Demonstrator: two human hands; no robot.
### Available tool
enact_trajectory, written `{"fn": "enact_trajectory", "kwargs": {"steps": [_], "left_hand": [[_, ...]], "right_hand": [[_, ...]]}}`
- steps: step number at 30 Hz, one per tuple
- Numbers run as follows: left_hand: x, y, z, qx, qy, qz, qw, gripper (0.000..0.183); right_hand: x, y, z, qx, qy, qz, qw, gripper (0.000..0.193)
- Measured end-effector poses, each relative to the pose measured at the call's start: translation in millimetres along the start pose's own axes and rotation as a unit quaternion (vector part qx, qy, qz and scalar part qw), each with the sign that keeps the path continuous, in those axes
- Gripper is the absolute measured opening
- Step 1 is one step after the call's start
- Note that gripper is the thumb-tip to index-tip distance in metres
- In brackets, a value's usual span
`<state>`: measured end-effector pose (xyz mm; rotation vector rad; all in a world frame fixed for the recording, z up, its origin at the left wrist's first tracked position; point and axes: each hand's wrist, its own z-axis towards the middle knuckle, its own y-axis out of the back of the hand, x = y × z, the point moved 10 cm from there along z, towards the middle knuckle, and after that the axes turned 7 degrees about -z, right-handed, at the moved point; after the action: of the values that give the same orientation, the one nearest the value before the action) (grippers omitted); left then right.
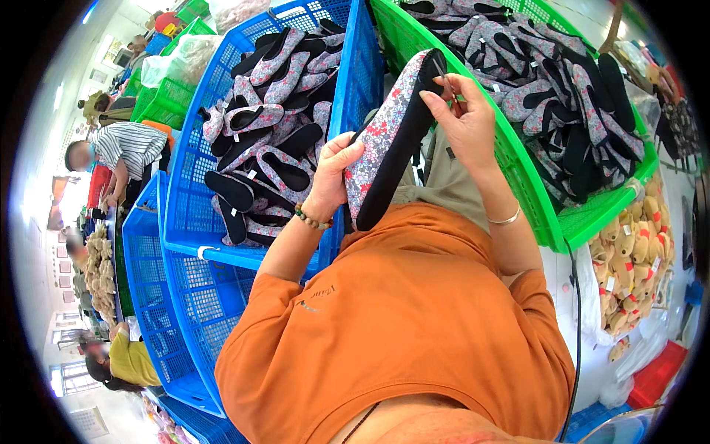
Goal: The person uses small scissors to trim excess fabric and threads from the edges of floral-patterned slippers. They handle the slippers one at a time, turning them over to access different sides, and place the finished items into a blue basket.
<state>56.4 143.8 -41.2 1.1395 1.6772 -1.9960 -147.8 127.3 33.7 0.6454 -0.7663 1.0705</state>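
Observation:
A floral slipper (pixel 390 122) with a black sole is raised in front of me, tilted, its upper end leaning right. My left hand (pixel 336 174) is closed around its lower part, thumb on the flowered fabric. My right hand (pixel 466 118) is at the upper end, its fingers closed on small scissors (pixel 446 83) whose dark blades touch or nearly touch the slipper's black edge. The fingers partly cover the scissors. To the left, a blue crate (pixel 194 177) holds a heap of similar slippers (pixel 285 174); to the right, a green crate (pixel 510 159) holds more (pixel 562 111).
More blue crates (pixel 151 296) stand at the left. Tan plush toys (pixel 629 259) lie in a pile at the right, near a red bin (pixel 658 374). A black cable (pixel 577 333) hangs on my right. Co-workers (pixel 122 152) are at the far left beside plush pieces (pixel 98 266).

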Motion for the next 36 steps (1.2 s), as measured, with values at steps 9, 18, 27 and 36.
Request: {"fn": "enact_trajectory", "kwargs": {"steps": [9, 18, 27, 36], "left_hand": [[-5, 14, -4, -0.005, -0.045, 0.048, 0.998, 0.015], [23, 35, -7, 0.046, 0.040, -0.301, 0.952, 0.048], [50, 74, -3, 0.036, 0.060, -0.261, 0.963, 0.054], [45, -4, -9, 0.100, 0.149, -0.242, 0.954, 0.050]], "right_hand": [[-11, -4, 3, 0.027, -0.127, 0.147, 0.981, 0.013], [-52, -11, -10, 0.045, -0.228, 0.241, 0.942, 0.024], [-9, -38, -2, 0.062, -0.161, 0.293, 0.940, 0.020], [-21, -46, 0, 0.099, -0.177, 0.273, 0.940, 0.013]]}}
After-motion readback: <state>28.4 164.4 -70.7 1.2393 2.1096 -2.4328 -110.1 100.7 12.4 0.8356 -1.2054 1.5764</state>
